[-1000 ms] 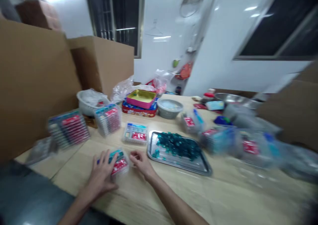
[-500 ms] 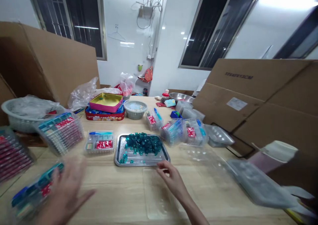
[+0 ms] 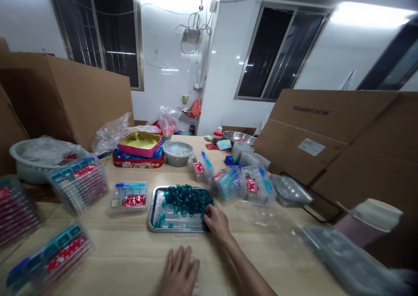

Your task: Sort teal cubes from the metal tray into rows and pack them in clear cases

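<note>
A metal tray [image 3: 166,229] holds a heap of teal clear gem-like pieces [image 3: 186,200], with a few loose ones at its left. My right hand [image 3: 217,222] is over the tray's right front corner, its fingertips curled together at the edge of the heap; what they pinch is hidden. My left hand [image 3: 179,272] lies low in front of the tray, fingers stretched and slightly apart, over a clear plastic piece that barely shows. A filled clear plastic case [image 3: 129,198] with a blue pen and a red patterned packet sits left of the tray.
Stacked filled cases [image 3: 78,185] stand at left, with another case [image 3: 48,259] nearer. More filled cases [image 3: 227,185] are right of the tray. Clear trays [image 3: 352,261] lie at far right. Behind are a grey basket [image 3: 178,156], tins [image 3: 140,146] and cardboard boxes [image 3: 326,126].
My left hand has moved right from the near-left case to the front of the tray. My right hand has reached forward to the teal heap. The view has tilted up slightly.
</note>
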A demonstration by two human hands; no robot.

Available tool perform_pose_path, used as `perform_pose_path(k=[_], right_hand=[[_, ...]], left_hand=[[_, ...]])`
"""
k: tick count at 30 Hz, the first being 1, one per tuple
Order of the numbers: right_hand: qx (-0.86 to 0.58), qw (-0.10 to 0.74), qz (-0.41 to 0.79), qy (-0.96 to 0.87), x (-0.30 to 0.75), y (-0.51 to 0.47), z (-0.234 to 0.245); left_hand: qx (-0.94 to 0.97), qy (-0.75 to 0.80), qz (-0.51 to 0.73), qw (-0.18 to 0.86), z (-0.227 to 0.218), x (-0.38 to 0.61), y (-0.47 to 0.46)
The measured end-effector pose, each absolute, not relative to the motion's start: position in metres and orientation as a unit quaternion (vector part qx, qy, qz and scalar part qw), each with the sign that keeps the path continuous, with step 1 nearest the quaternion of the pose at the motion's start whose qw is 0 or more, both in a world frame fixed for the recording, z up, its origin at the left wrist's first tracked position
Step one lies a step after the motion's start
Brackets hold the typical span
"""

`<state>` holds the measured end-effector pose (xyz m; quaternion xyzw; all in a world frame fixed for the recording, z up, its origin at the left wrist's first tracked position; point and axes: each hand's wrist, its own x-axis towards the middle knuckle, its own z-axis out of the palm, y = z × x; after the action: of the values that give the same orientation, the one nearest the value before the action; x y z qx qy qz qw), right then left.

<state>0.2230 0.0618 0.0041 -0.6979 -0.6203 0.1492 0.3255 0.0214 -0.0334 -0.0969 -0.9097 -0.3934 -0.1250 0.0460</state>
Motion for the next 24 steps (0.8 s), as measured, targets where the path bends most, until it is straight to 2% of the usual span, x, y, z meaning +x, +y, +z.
perform_pose_path(k=[2, 4, 7, 10, 12, 14, 24], right_hand=[[-0.671, 0.345, 0.207, -0.622, 0.223, 0.055, 0.005], [-0.637, 0.36, 0.272, -0.625, 0.217, 0.044, 0.007], [-0.545, 0.419, 0.444, -0.574, 0.195, 0.018, 0.014], [-0.438, 0.471, 0.593, -0.485, 0.167, -0.011, 0.023], [-0.414, 0.477, 0.615, -0.472, 0.15, -0.026, 0.027], [-0.406, 0.478, 0.612, -0.483, 0.138, -0.034, 0.027], [-0.413, 0.486, 0.558, -0.531, 0.122, -0.045, 0.027]], left_hand=[[-0.903, -0.407, -0.13, 0.039, -0.094, -0.007, -0.036], [-0.893, -0.424, -0.146, -0.018, -0.079, -0.028, -0.04], [-0.814, -0.491, -0.232, -0.205, -0.034, -0.038, -0.047], [-0.607, -0.586, -0.327, -0.426, 0.018, -0.027, -0.049], [-0.485, -0.573, -0.378, -0.542, 0.041, -0.017, -0.047], [-0.403, -0.545, -0.415, -0.607, 0.05, -0.011, -0.046], [-0.253, -0.484, -0.481, -0.685, 0.039, -0.013, -0.053]])
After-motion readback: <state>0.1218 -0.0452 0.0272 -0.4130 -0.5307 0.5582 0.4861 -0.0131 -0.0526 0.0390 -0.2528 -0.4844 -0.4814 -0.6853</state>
